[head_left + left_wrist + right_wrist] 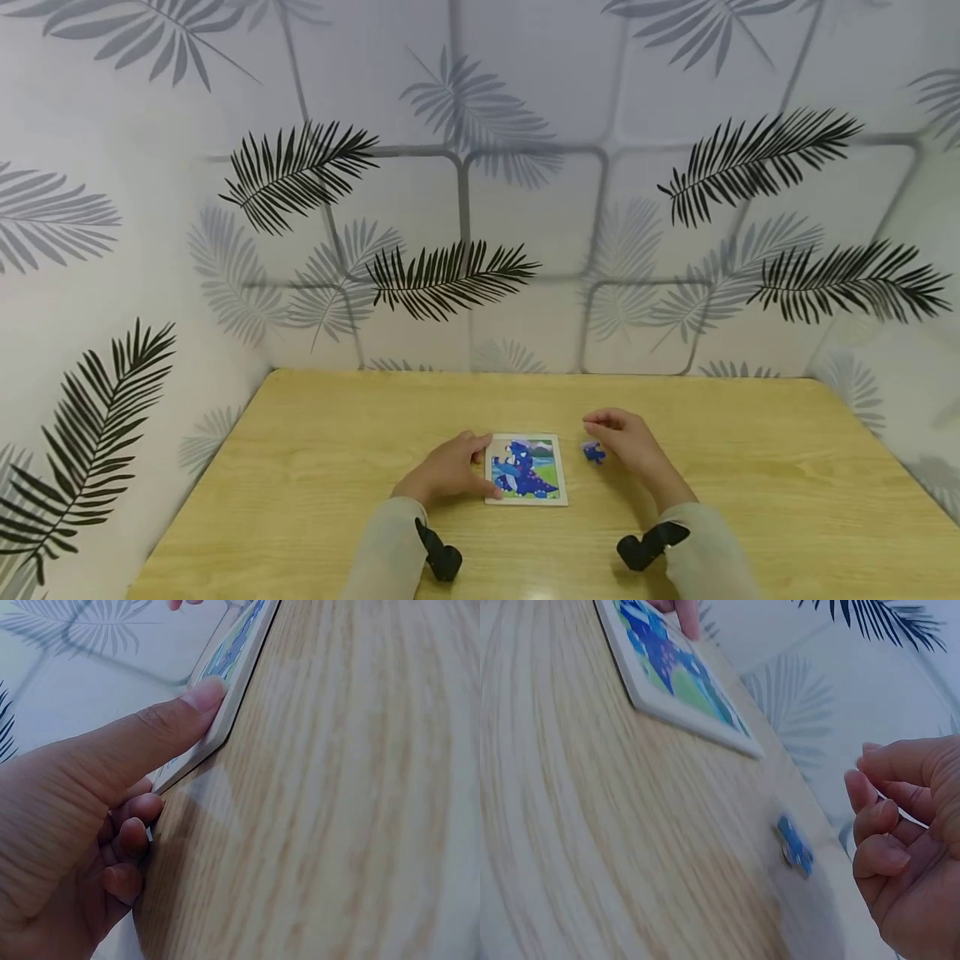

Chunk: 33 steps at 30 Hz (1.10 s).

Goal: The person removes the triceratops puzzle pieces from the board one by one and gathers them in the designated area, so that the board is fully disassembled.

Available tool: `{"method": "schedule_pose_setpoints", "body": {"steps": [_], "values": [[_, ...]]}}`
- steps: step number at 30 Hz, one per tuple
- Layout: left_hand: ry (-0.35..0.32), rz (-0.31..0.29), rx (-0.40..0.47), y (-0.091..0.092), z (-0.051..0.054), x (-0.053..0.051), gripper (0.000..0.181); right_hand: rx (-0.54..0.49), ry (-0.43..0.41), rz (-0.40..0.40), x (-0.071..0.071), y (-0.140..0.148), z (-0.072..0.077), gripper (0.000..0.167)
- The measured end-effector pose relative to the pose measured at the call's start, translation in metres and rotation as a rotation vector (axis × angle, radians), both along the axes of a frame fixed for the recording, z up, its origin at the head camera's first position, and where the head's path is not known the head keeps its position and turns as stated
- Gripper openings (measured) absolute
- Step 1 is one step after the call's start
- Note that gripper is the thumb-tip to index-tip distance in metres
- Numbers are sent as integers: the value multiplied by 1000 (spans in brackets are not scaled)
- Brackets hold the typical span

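A square picture puzzle board point(525, 472) with a blue dinosaur lies on the wooden table. My left hand point(447, 471) grips its left side; in the left wrist view the thumb of that hand point(90, 780) presses on the board's face point(238, 649) near a corner. To the right of the board a small blue puzzle piece point(594, 452) rests apart from it. Just beside and above the piece is my right hand point(633, 446). The right wrist view shows this hand point(911, 832) with loosely bent fingers, nothing visible in them, and the piece point(795, 846) separate on the table.
The light wooden table point(330, 442) reaches back to a pale wall point(525, 333) with leaf patterns. Black wrist cameras are on both sleeves, the left one point(442, 560) and the right one point(645, 550), low over the table.
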<state>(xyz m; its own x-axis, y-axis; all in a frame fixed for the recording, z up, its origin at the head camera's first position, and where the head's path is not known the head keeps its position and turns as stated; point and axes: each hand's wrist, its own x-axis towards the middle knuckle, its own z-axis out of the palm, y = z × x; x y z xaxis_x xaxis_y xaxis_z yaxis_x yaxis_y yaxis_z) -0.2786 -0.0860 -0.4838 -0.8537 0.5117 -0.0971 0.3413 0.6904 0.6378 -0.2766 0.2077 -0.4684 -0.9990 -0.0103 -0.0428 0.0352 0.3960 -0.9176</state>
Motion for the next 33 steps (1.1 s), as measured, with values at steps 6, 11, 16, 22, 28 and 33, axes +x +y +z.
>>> {"method": "schedule_pose_setpoints", "body": {"steps": [6,11,16,22,28,33], "values": [[12,3,-4,0,4,-3,96,35,16,69,-2,-30,8,23],[-7,14,-12,1,6,-3,96,64,15,114,-3,-56,8,19],[-17,17,-9,2,8,-2,95,136,73,149,-6,-73,2,16],[-21,15,-11,2,8,0,95,188,65,170,-8,-84,-6,13],[-19,5,-15,1,7,2,94,259,49,201,-6,-89,-7,12],[-13,-3,-21,1,5,2,94,351,47,211,-4,-92,-8,13]]}}
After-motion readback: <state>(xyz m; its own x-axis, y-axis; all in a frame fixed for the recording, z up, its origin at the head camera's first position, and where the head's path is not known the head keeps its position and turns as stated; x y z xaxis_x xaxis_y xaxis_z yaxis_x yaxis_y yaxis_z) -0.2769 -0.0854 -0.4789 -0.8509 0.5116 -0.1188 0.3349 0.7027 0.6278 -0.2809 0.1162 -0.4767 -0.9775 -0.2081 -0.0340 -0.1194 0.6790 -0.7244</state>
